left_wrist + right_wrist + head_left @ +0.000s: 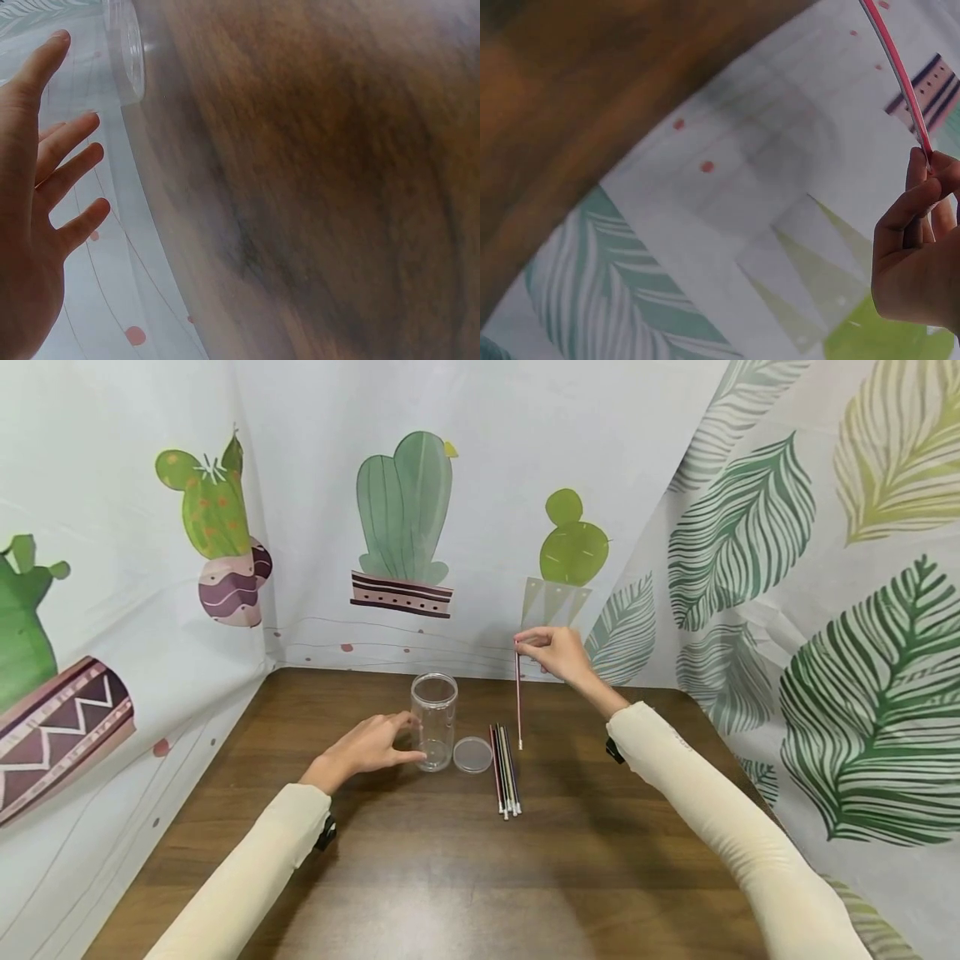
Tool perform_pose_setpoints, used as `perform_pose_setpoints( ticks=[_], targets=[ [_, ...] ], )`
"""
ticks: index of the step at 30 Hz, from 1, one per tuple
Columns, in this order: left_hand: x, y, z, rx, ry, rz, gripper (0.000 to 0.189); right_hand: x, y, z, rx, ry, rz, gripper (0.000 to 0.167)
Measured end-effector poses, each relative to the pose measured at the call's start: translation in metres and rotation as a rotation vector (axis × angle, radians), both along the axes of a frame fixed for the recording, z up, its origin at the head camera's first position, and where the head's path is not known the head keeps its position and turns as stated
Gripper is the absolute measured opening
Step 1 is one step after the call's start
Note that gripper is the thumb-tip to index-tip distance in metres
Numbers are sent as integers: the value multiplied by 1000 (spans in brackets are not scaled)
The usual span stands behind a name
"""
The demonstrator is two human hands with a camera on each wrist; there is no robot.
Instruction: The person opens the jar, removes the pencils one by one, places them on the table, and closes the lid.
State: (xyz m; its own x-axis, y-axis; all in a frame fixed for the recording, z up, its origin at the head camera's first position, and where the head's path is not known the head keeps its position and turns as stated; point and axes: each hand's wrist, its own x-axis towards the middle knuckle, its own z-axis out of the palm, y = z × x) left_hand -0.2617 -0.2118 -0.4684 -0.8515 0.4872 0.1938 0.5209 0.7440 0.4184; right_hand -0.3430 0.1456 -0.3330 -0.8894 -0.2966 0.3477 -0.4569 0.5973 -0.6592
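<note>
A clear, open-topped jar point(434, 714) stands upright on the table. My left hand point(372, 745) is at its left side, thumb low by the base and fingers higher up. In the left wrist view, the fingers point(71, 176) are spread and fairly straight, and the thumb overlaps the jar point(124, 56). Between thumb and fingertips, my right hand point(561, 653) pinches the top end of a pink striped pencil point(519, 702). That pencil hangs nearly vertical, its white end downward. Several dark and coloured pencils point(504, 772) lie in a bundle below it.
A round clear lid point(472, 755) lies flat between the jar and the pencil bundle. The brown wooden table point(420, 868) ends at a white cloth backdrop point(315, 527) printed with cacti and leaves. More of this cloth hangs along both sides.
</note>
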Motion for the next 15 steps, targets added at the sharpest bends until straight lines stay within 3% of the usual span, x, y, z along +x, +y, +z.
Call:
perform_pose_setpoints(
  ticks=[6,15],
  targets=[
    [1,0,-1,-5,-9,0,67,2,6,-25,19,-51,5,21],
    [0,1,1,-15,5,4,66,-1,17,-55,39,-52,-15,19]
  ],
)
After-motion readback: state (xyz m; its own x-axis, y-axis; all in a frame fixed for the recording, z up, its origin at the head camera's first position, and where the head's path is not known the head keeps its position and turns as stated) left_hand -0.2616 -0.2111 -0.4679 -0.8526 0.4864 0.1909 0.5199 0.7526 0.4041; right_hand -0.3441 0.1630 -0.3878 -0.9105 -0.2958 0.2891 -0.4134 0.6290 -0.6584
